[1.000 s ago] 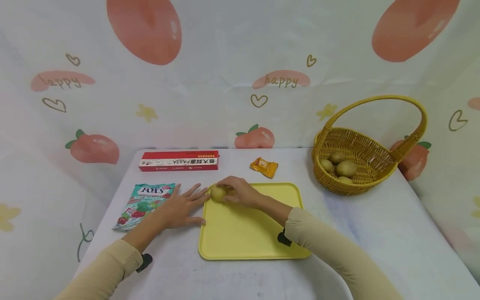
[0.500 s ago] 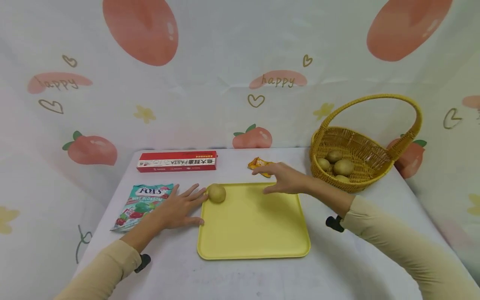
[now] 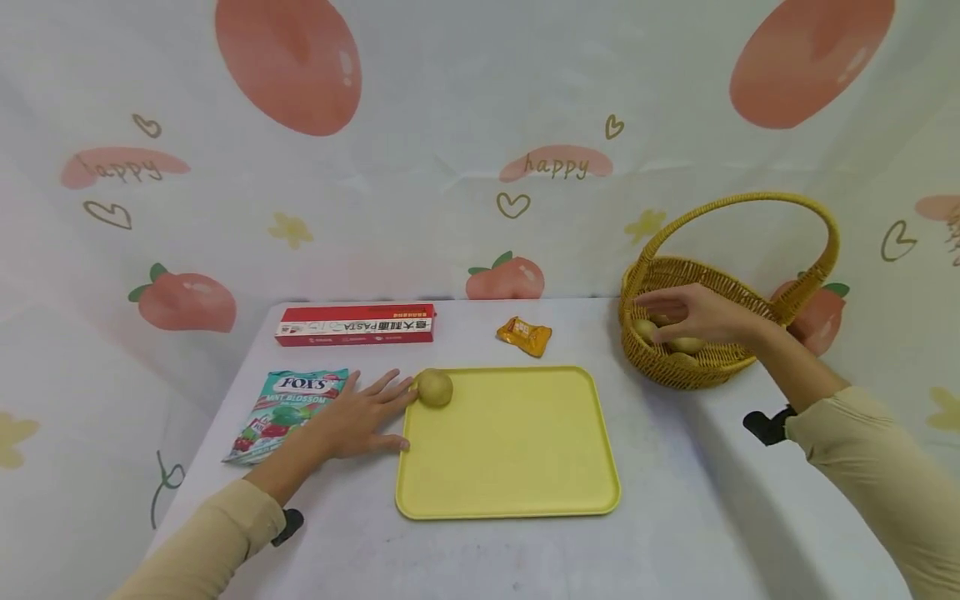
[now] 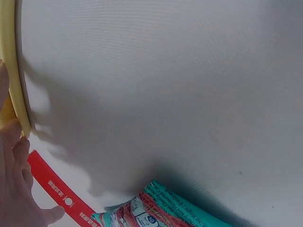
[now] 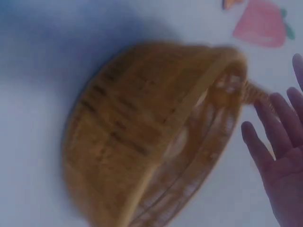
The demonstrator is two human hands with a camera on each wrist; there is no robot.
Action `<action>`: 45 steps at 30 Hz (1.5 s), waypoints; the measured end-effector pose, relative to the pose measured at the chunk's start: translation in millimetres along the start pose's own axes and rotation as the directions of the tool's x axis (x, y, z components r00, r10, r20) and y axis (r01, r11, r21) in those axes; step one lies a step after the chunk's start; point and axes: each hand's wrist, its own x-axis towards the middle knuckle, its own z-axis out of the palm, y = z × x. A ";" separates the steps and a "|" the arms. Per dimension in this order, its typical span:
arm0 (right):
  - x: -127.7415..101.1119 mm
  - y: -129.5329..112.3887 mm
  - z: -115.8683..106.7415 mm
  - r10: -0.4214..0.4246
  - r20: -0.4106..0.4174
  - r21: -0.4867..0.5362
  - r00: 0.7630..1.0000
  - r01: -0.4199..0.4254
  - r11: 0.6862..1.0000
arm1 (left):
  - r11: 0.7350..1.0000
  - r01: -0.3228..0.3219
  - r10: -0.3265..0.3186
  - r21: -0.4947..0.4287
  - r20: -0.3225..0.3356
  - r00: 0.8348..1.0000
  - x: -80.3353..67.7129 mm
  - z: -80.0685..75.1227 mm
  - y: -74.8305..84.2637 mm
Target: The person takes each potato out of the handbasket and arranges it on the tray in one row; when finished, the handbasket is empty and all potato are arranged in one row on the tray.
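My left hand (image 3: 360, 421) lies with spread fingers on the table, fingertips at the left rim of the yellow tray (image 3: 510, 450). A round olive-brown fruit, kiwi-like (image 3: 435, 388), sits in the tray's back left corner, close to those fingertips. Over the wicker basket (image 3: 675, 375) my right hand (image 3: 701, 315) hovers, fingers extended and holding nothing. Several similar fruits (image 3: 686, 345) lie inside the basket, partly hidden by that hand. In the right wrist view the spread fingers (image 5: 279, 127) are near the basket's rim.
A red pasta box (image 3: 356, 325) lies at the back left, with a teal candy bag (image 3: 288, 408) in front of it, beside my left forearm. Behind the tray is a small orange packet (image 3: 524, 336). The basket's tall handle (image 3: 738, 200) arches above its opening.
My right hand has let go of the fruit in the tray's corner and moved right, across the tray, to above the basket. The left hand has stayed in place.
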 end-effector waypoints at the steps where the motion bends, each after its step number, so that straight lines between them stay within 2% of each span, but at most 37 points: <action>1: -2.3 6.6 -4.2 0.016 -0.019 -0.012 1.000 -0.016 1.000 | 1.000 0.001 -0.001 0.001 0.001 1.000 -0.1 0.2 -0.2; 6: -11.1 32.9 -18.5 0.126 -0.071 -0.071 0.989 -0.131 0.989 | 1.000 0.001 -0.001 0.013 0.000 1.000 -0.3 -0.2 -0.7; 13: -17.4 54.1 -26.8 0.274 -0.041 -0.072 0.961 -0.276 0.958 | 1.000 -0.002 0.002 0.007 -0.008 1.000 0.3 1.0 -0.6; 17: -18.7 62.6 -27.9 0.329 -0.025 -0.099 0.944 -0.330 0.939 | 1.000 0.002 -0.002 0.007 0.000 1.000 0.9 2.6 -0.9; 21: -18.9 69.9 -27.9 0.378 0.033 -0.089 0.925 -0.374 0.923 | 1.000 0.004 -0.004 0.001 0.006 1.000 0.4 2.9 -1.0; 25: -18.3 75.5 -26.6 0.443 0.132 0.012 0.887 -0.448 0.894 | 1.000 -0.005 0.005 -0.005 -0.006 1.000 -0.2 2.5 -0.9; 27: -17.2 77.2 -25.8 0.472 0.189 0.072 0.861 -0.491 0.868 | 1.000 -0.011 0.010 -0.004 -0.015 1.000 -0.3 2.7 -1.1; 32: -12.1 79.5 -23.9 0.499 0.274 0.139 0.823 -0.547 0.826 | 1.000 -0.016 0.016 0.004 -0.027 1.000 -0.1 3.5 -1.5; 39: -6.4 81.8 -21.9 0.511 0.282 0.151 0.812 -0.564 0.812 | 1.000 -0.010 0.010 0.000 -0.019 1.000 0.0 2.9 -1.2; 45: -2.5 76.5 -22.3 0.539 0.263 0.100 0.800 -0.578 0.810 | 1.000 -0.011 0.011 -0.002 -0.013 1.000 0.2 2.7 -1.3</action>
